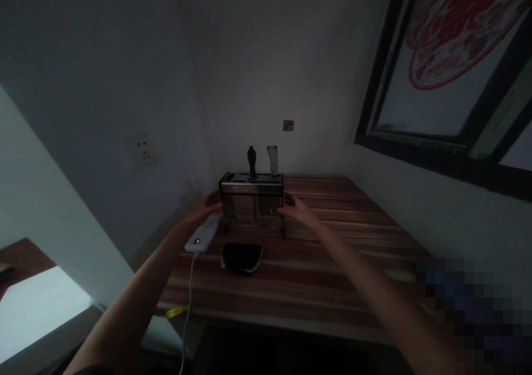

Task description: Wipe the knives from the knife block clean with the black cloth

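Holder: a boxy, rectangular stand with a dark frame and clear, see-through front panel [245,211], longer than tall
Top: flat and dark, with a paler metallic strip along its front edge
Slots: a slim black handle [251,162] upright near the middle; a silvery, textured handle [273,160] near the right end, tilted slightly
Pose: upright, long side facing the viewer
Place: on the striped, reddish-brown wooden tabletop [332,198], toward its far end
Inside: too dim to tell

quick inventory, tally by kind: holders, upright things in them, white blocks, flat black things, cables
Clear-fronted rectangular holder with black frame: 1
Upright things: curved black handle, patterned silvery piece: 2
White rectangular block: 1
Flat black item: 1
Thin white cable: 1
Total: 6
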`<action>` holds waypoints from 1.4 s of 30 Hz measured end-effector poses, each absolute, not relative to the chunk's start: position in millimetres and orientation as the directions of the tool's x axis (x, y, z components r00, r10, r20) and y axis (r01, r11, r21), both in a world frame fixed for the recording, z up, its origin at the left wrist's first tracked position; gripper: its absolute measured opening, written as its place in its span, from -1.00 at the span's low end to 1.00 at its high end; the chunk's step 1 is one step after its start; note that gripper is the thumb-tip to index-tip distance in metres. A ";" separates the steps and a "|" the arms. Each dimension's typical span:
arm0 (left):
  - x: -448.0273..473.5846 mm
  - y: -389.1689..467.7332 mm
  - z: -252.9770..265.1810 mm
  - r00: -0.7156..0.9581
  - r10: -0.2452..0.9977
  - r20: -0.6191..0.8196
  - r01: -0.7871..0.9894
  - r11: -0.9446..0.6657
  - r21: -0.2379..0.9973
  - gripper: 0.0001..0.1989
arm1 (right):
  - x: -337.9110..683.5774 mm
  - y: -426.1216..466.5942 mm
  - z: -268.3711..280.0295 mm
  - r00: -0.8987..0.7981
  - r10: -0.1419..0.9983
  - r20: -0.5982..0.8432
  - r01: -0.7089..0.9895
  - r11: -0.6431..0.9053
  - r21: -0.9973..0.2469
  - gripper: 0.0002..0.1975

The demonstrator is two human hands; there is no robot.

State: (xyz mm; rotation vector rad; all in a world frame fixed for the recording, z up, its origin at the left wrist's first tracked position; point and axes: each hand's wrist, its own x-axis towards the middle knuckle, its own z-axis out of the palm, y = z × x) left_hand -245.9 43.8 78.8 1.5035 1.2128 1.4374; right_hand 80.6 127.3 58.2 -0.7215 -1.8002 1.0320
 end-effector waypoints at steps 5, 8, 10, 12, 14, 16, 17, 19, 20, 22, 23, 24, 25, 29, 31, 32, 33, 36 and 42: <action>-247.4 67.8 76.7 0.080 0.960 0.267 0.055 -0.272 0.961 -0.23 | 73.9 130.7 68.1 -0.513 0.760 0.398 0.011 0.470 -0.883 -0.23; -248.0 70.1 79.7 0.079 0.963 0.257 0.049 -0.262 0.964 -0.25 | 73.1 134.1 72.1 -0.515 0.777 0.362 0.016 0.431 -0.902 -0.25; -247.0 68.4 83.5 0.091 0.967 0.238 0.061 -0.244 0.968 -0.26 | 73.6 134.1 75.5 -0.534 0.773 0.342 0.000 0.405 -0.914 -0.28; -244.9 66.5 87.7 0.107 0.972 0.210 0.078 -0.219 0.973 -0.28 | 75.2 132.5 78.9 -0.554 0.772 0.312 -0.009 0.369 -0.929 -0.30; -242.7 65.5 91.2 0.115 0.976 0.184 0.098 -0.196 0.976 -0.30 | 77.5 130.8 81.4 -0.566 0.775 0.282 -0.004 0.339 -0.941 -0.32; -241.0 65.8 93.3 0.113 0.980 0.166 0.122 -0.179 0.976 -0.30 | 79.7 130.5 82.2 -0.580 0.769 0.268 -0.009 0.322 -0.947 -0.34; -240.6 66.3 93.8 0.112 0.981 0.160 0.137 -0.175 0.975 -0.30 | 80.5 131.0 82.0 -0.587 0.763 0.269 -0.019 0.319 -0.948 -0.34; -240.3 67.6 93.7 0.114 0.981 0.158 0.159 -0.175 0.972 -0.30 | 81.0 132.9 81.0 -0.587 0.762 0.275 -0.028 0.320 -0.947 -0.35; -240.4 68.3 93.3 0.116 0.980 0.161 0.163 -0.179 0.970 -0.30 | 80.8 134.0 80.5 -0.577 0.769 0.276 -0.021 0.324 -0.946 -0.35; -240.6 69.6 92.2 0.117 0.979 0.170 0.154 -0.187 0.970 -0.30 | 79.7 135.9 79.4 -0.549 0.789 0.275 0.008 0.335 -0.942 -0.35; -240.7 70.1 91.7 0.116 0.978 0.172 0.145 -0.188 0.971 -0.30 | 78.9 136.7 78.9 -0.536 0.797 0.278 0.019 0.340 -0.940 -0.35; -240.8 70.5 91.3 0.112 0.978 0.174 0.136 -0.188 0.973 -0.30 | 78.1 137.4 78.3 -0.527 0.801 0.285 0.020 0.347 -0.938 -0.35; -240.9 70.8 91.0 0.106 0.979 0.174 0.127 -0.187 0.974 -0.31 | 77.4 138.1 77.6 -0.521 0.799 0.300 0.012 0.358 -0.934 -0.35; -241.5 72.3 89.0 0.068 0.983 0.168 0.106 -0.174 0.979 -0.34 | 77.2 140.7 75.5 -0.536 0.758 0.372 -0.037 0.420 -0.907 -0.35; -241.2 73.5 87.6 0.061 0.984 0.167 0.114 -0.173 0.978 -0.37 | 80.1 141.1 76.4 -0.533 0.754 0.384 -0.023 0.441 -0.897 -0.37; -240.3 74.0 87.2 0.063 0.983 0.170 0.122 -0.176 0.977 -0.39 | 82.6 140.9 77.7 -0.521 0.760 0.388 -0.009 0.450 -0.893 -0.38; -238.7 74.3 87.2 0.067 0.982 0.176 0.133 -0.184 0.974 -0.40 | 85.8 140.5 79.4 -0.507 0.767 0.394 0.007 0.460 -0.888 -0.38; -228.1 73.3 91.1 0.096 0.972 0.215 0.163 -0.229 0.960 -0.43 | 99.8 138.7 86.4 -0.488 0.769 0.414 0.041 0.494 -0.869 -0.38; -186.4 75.5 104.7 0.140 0.940 0.311 0.217 -0.335 0.917 -0.35 | 142.9 134.5 96.6 -0.477 0.773 0.419 0.050 0.500 -0.865 -0.41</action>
